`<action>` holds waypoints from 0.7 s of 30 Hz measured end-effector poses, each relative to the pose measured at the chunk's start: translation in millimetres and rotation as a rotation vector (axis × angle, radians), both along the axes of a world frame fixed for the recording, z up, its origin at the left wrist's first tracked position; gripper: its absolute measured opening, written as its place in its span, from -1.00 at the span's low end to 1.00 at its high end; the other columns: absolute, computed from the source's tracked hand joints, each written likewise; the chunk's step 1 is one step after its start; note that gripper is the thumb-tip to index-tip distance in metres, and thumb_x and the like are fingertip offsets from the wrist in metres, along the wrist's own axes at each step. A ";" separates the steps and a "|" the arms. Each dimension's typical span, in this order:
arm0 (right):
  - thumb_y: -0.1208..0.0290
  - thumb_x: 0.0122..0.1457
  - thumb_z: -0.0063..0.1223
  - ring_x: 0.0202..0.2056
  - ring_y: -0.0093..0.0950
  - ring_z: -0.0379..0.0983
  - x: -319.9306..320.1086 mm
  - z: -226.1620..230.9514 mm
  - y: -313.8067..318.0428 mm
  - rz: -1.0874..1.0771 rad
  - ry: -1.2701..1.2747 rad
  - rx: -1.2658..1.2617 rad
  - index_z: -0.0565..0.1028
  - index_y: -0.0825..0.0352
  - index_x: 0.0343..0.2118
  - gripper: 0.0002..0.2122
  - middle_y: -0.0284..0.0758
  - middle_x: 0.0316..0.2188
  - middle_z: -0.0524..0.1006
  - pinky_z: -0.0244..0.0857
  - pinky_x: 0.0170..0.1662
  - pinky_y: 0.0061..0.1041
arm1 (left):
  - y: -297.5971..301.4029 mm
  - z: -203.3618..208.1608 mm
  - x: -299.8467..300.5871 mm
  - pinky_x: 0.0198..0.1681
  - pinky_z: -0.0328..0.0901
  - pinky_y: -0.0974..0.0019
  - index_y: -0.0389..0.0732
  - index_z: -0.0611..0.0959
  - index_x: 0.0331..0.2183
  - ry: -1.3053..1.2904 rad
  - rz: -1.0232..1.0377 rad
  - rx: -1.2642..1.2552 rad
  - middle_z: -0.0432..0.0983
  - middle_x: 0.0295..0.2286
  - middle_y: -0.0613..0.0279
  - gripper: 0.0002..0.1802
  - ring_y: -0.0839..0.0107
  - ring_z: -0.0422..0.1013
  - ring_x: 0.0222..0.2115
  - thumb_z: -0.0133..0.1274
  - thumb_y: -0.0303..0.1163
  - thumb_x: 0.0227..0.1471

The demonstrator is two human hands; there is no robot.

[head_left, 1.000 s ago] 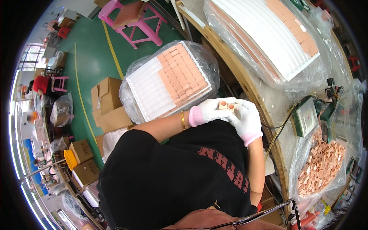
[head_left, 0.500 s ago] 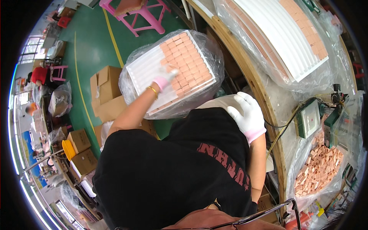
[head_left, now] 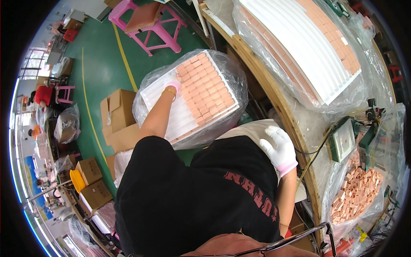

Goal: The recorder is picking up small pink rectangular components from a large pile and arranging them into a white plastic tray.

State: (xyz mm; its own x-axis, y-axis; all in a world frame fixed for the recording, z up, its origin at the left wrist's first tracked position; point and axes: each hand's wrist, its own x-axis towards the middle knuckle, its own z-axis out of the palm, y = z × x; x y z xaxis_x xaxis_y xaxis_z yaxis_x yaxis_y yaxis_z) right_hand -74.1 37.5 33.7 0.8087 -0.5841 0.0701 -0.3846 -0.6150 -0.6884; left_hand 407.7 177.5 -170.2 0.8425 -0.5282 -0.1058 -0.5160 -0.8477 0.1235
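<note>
My hands apart now, were together at lap 1 s ago. L hand out on bagged tray, fingers down among pink blocks, grip unclear. R hand spread, empty, beside bench edge.

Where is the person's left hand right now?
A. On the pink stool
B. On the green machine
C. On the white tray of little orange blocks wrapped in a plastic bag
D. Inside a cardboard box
C: the left hand in its white glove rests on the white tray of orange blocks, at the edge of the block rows, while the right hand rests near the person's lap.
</note>
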 end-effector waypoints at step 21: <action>0.25 0.04 0.14 -0.10 -0.17 0.40 -42.5 28.4 -20.2 -0.118 -0.109 0.064 0.49 0.40 -0.17 -0.65 -0.10 -0.18 0.50 0.25 0.01 -0.33 | -140.2 129.6 -95.0 0.06 0.19 0.27 -0.35 0.39 0.02 0.011 -0.135 -1.194 0.34 -0.05 -0.02 -0.55 0.26 0.30 -0.04 -0.03 -0.34 0.13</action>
State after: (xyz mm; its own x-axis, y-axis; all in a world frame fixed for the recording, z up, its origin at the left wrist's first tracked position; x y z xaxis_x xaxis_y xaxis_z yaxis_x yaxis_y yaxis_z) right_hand -116.6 17.3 62.1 0.7238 -0.6807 0.1131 -0.3727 -0.5236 -0.7662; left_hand 312.7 37.3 -40.6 0.7752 -0.3815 0.5036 -0.5856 -0.1346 0.7994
